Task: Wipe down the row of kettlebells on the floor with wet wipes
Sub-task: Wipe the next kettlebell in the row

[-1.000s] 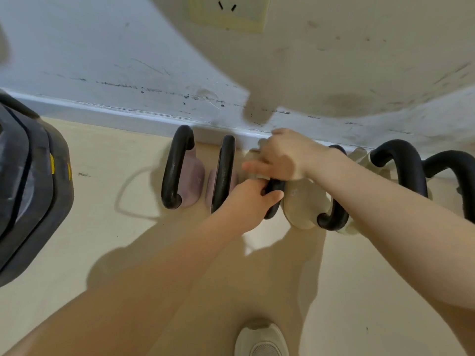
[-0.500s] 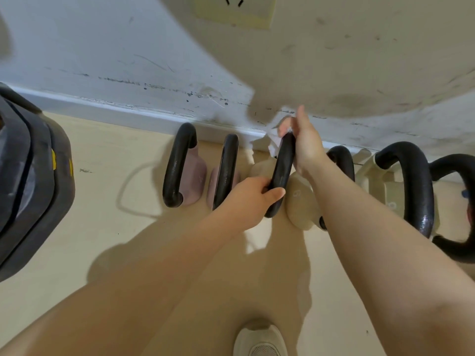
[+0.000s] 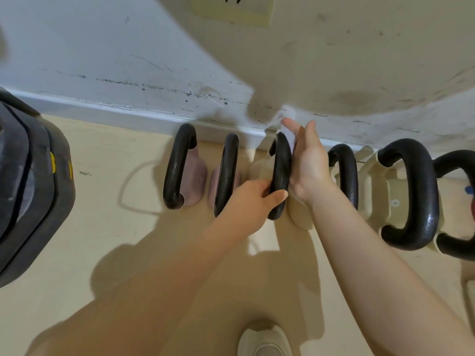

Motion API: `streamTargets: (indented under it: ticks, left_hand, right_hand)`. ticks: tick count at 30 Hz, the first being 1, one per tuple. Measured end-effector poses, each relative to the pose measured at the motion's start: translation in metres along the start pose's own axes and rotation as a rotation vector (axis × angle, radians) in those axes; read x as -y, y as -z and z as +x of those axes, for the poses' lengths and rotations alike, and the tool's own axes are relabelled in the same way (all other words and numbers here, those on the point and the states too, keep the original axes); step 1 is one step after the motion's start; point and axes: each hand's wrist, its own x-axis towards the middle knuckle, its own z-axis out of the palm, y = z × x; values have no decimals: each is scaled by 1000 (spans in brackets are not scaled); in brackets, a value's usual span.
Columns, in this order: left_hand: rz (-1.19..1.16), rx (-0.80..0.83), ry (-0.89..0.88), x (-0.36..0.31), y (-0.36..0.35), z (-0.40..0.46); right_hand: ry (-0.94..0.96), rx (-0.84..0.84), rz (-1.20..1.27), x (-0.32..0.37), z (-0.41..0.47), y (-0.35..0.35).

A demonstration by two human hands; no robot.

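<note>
A row of kettlebells with black handles stands on the floor along the wall. Two pink ones are at the left, then beige ones to the right. My left hand grips the near end of the third kettlebell's black handle. My right hand lies against the right side of that handle with its fingers fairly straight, pressing a white wet wipe to it. The wipe sticks out at the fingertips; most of it is hidden behind the hand.
A large black and yellow weight sits at the left edge. The scuffed white wall and skirting board run just behind the row, with a socket above. A white shoe is at the bottom, on the beige floor.
My right hand has slid with the wipe from the near part of the handle up to its far end and now lies along its right side. My left hand kept its grip.
</note>
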Motion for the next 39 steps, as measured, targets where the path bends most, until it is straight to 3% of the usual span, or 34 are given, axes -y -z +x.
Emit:
streamTargets:
  ticks: [3,8,13,23,28,34,39]
  left_hand:
    - [-23,-9,6,-1,1,0]
    - [-45,-5,8,-3,-1,-1]
    - [-26,-2,20,-4,2,-1]
    - [-62,14,-20,-3,0,1]
    - [-117,34,21,-2,1,2]
    - [-413,-86,183,-1,-1,9]
    - [-442,-123,192,5,-6,10]
  right_hand:
    - [-117,20,175,9,-7,5]
    - [-316,-120,165,24,-9,0]
    - [-507,14,297,45,3,7]
    - [-406,115,543,22,7,7]
    - [-357,97,317,16,-12,2]
    - [-411,77,437,-5,-35,8]
    - [-368,17,276,-11,-52,15]
